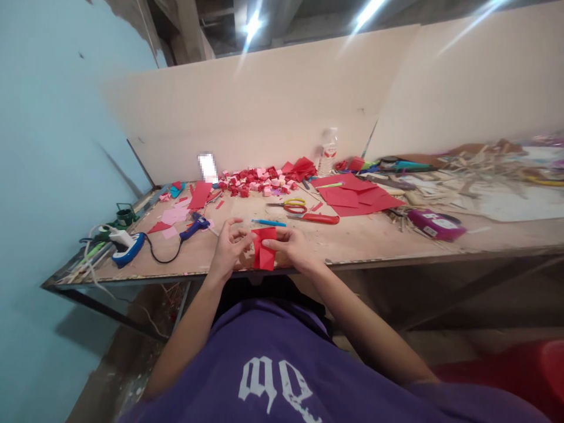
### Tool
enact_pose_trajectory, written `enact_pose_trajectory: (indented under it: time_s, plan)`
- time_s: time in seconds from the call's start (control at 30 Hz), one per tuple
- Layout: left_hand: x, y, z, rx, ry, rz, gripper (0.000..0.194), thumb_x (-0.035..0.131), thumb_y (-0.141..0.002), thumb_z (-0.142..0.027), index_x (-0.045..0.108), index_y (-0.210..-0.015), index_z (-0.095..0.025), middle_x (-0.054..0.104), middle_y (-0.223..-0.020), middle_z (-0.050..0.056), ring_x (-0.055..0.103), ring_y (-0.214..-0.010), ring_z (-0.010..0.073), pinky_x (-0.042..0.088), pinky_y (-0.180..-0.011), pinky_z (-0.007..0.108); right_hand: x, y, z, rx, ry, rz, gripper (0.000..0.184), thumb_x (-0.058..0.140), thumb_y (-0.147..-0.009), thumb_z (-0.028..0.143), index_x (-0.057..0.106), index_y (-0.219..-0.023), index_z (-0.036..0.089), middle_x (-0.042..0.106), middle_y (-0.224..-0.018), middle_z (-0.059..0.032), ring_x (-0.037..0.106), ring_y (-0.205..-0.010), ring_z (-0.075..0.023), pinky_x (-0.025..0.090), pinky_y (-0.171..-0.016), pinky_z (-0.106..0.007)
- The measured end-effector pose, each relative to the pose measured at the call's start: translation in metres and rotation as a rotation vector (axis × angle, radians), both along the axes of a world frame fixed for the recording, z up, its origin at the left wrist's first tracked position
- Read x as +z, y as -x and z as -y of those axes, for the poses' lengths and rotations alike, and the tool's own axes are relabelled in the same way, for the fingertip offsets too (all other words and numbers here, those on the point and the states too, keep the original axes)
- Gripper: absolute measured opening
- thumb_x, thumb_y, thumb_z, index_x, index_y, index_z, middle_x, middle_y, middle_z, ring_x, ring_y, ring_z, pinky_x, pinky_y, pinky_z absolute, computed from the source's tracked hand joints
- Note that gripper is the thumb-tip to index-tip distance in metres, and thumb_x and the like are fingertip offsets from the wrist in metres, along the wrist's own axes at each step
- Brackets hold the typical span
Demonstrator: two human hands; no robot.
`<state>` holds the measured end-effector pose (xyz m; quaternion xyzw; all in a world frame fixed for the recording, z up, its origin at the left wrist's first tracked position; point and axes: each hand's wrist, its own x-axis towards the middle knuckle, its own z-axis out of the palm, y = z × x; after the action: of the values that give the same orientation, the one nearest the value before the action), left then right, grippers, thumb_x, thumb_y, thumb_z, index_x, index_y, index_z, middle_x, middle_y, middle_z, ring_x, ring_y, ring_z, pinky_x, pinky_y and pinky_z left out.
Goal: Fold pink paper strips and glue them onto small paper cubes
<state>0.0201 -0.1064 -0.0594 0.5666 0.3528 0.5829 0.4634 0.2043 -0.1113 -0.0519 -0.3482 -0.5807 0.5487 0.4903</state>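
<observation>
Between my two hands, at the front edge of the table, is a folded piece of red paper (267, 258). My left hand (230, 244) pinches its left side between thumb and fingers. On the other side my right hand (293, 248) grips it, the thumb lying across the front and the fingers behind, partly hidden. Just beyond the paper lies a blue pen-like tool (269, 223). Farther off are yellow-and-red-handled scissors (294, 205) and a red-handled knife (319, 218).
A glue gun (194, 225) with a cord lies left, near a blue power strip (128, 250). Small red and pink paper pieces (259, 181) are heaped at the back, beside a bottle (328, 151). Red sheets (356, 197) and a purple box (436, 225) lie right.
</observation>
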Motion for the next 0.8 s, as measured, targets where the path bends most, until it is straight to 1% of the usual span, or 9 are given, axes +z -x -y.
enact_pose_trajectory:
  time_s: [0.1,0.17,0.23,0.33,0.4,0.5,0.6,0.7,0.8]
  plan:
    - [-0.0014,0.0005,0.0019,-0.024,0.008,-0.027,0.041,0.086,-0.074,-0.050,0.071,-0.090,-0.016,0.068,-0.071,-0.001,0.059,-0.058,0.0103,0.048,-0.057,0.021,0.0003,0.0011,0.0008,-0.006,-0.006,0.018,0.032,0.088,-0.072,0.037,0.081,-0.096,0.018,0.082,-0.099,-0.0068,0.077,-0.088,-0.0262,0.061,-0.082,-0.037]
    - [-0.0020,-0.0007,0.0032,-0.033,0.011,-0.055,0.036,0.086,-0.074,-0.047,0.074,-0.082,-0.014,0.071,-0.072,0.002,0.062,-0.060,0.0124,0.049,-0.057,0.022,-0.0003,0.0018,0.0008,-0.009,-0.011,0.032,0.032,0.088,-0.073,0.037,0.081,-0.098,0.018,0.082,-0.099,-0.0066,0.077,-0.089,-0.0263,0.061,-0.080,-0.036]
    - [-0.0023,-0.0021,0.0031,-0.031,0.005,-0.074,0.031,0.086,-0.075,-0.043,0.077,-0.081,-0.014,0.074,-0.073,0.003,0.064,-0.063,0.0141,0.050,-0.058,0.023,-0.0014,0.0026,0.0001,-0.015,-0.012,0.042,0.037,0.088,-0.072,0.035,0.080,-0.104,0.019,0.082,-0.101,-0.0066,0.077,-0.091,-0.0262,0.061,-0.079,-0.035]
    - [-0.0024,-0.0022,0.0009,-0.010,-0.011,-0.073,0.027,0.085,-0.077,-0.041,0.079,-0.080,-0.015,0.077,-0.076,0.004,0.068,-0.069,0.0162,0.054,-0.066,0.025,-0.0023,0.0038,-0.0004,-0.020,-0.005,0.046,0.056,0.087,-0.075,0.036,0.073,-0.126,0.021,0.082,-0.108,-0.0070,0.077,-0.094,-0.0254,0.061,-0.080,-0.035]
    - [-0.0022,-0.0008,-0.0002,0.010,-0.019,-0.056,0.029,0.083,-0.078,-0.043,0.080,-0.084,-0.015,0.079,-0.080,0.004,0.070,-0.074,0.0177,0.056,-0.073,0.027,-0.0015,0.0041,0.0005,0.008,0.004,0.054,0.058,0.085,-0.079,0.040,0.071,-0.132,0.021,0.081,-0.111,-0.0080,0.077,-0.094,-0.0252,0.061,-0.081,-0.035]
    - [-0.0021,0.0019,0.0003,0.019,-0.027,-0.039,0.031,0.083,-0.079,-0.045,0.081,-0.087,-0.015,0.080,-0.085,0.005,0.072,-0.079,0.0190,0.057,-0.078,0.029,0.0008,0.0034,0.0024,0.057,0.014,0.089,0.043,0.083,-0.081,0.044,0.079,-0.115,0.017,0.082,-0.104,-0.0086,0.077,-0.089,-0.0246,0.060,-0.077,-0.033]
    - [-0.0031,0.0037,0.0022,-0.002,-0.036,-0.049,0.030,0.084,-0.079,-0.043,0.082,-0.090,-0.016,0.081,-0.090,0.005,0.073,-0.083,0.0200,0.057,-0.082,0.030,0.0022,0.0023,0.0028,0.032,0.010,0.109,0.031,0.082,-0.081,0.042,0.082,-0.099,0.016,0.082,-0.094,-0.0069,0.075,-0.083,-0.0220,0.057,-0.074,-0.030]
    - [-0.0053,0.0047,0.0029,-0.008,-0.040,-0.060,0.030,0.082,-0.081,-0.041,0.083,-0.098,-0.016,0.082,-0.097,0.006,0.075,-0.088,0.0213,0.058,-0.086,0.031,0.0018,0.0022,0.0020,-0.002,0.005,0.113,0.026,0.083,-0.080,0.039,0.083,-0.092,0.017,0.082,-0.093,-0.0064,0.074,-0.080,-0.0204,0.057,-0.076,-0.030]
    - [-0.0079,0.0050,0.0021,0.001,-0.031,-0.063,0.027,0.082,-0.083,-0.040,0.083,-0.096,-0.016,0.082,-0.093,0.006,0.075,-0.085,0.0212,0.058,-0.081,0.030,0.0008,0.0027,0.0016,-0.029,0.015,0.107,0.023,0.085,-0.078,0.039,0.082,-0.086,0.018,0.082,-0.088,-0.0050,0.074,-0.075,-0.0194,0.057,-0.074,-0.030]
